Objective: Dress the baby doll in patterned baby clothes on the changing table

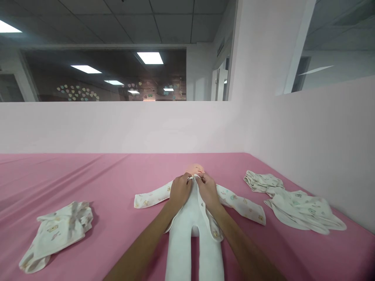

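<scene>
A baby doll (193,212) with a white cloth body lies on its back, its head (195,168) pointing away from me. It wears a white printed baby shirt (241,203) with both sleeves spread to the sides. The shirt front hangs open below the neck, and snaps show along its right edge. My left hand (181,190) pinches the left side of the collar. With closed fingers, my right hand (207,189) holds the collar's right side close beside it. The fingertips meet near the doll's chin, and the fastening between them is hidden.
A crumpled printed baby garment (60,230) lies at the left. More printed baby clothes (304,207) are heaped at the right near the wall. Pink sheeting (117,242) covers the surface, with folds at the left. White walls (123,127) with windows stand behind and to the right.
</scene>
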`<act>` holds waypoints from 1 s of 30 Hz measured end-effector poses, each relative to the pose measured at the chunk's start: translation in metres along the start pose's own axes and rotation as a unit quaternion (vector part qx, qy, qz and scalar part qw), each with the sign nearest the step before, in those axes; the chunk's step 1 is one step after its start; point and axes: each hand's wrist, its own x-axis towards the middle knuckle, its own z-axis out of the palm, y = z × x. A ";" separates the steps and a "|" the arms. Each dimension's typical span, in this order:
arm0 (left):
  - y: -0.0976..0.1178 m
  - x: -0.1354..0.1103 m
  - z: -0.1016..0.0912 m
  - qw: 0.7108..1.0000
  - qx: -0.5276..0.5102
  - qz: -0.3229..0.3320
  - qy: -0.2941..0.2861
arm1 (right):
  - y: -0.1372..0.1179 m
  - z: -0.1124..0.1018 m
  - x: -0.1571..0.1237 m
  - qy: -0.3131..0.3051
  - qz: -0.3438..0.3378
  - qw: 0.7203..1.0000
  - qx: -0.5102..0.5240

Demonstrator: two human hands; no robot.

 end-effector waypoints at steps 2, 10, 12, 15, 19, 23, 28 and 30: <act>0.000 -0.001 -0.001 1.000 0.011 0.007 -0.007 | 0.000 0.000 0.000 0.004 -0.001 1.000 -0.009; 0.000 -0.002 0.000 0.999 0.032 0.007 -0.006 | 0.000 0.000 -0.001 0.008 0.006 1.000 -0.014; 0.000 -0.002 0.000 0.999 0.040 -0.004 -0.012 | -0.001 -0.001 -0.001 0.005 0.005 1.000 -0.007; 0.003 -0.003 -0.001 0.997 0.051 -0.049 -0.013 | -0.003 -0.001 -0.002 0.001 0.006 1.000 -0.001; 0.007 -0.006 -0.004 0.990 0.076 -0.116 -0.026 | -0.002 -0.002 -0.003 0.007 0.011 1.000 -0.010; 0.008 -0.008 -0.005 0.993 0.065 -0.096 -0.013 | -0.001 -0.001 -0.004 0.010 0.005 1.000 -0.006; 0.007 -0.009 -0.003 0.996 0.068 -0.050 -0.001 | -0.003 -0.001 -0.006 0.007 0.001 1.000 -0.011; 0.006 -0.009 -0.002 0.996 0.075 -0.039 -0.002 | -0.004 -0.001 -0.006 0.008 0.002 1.000 -0.015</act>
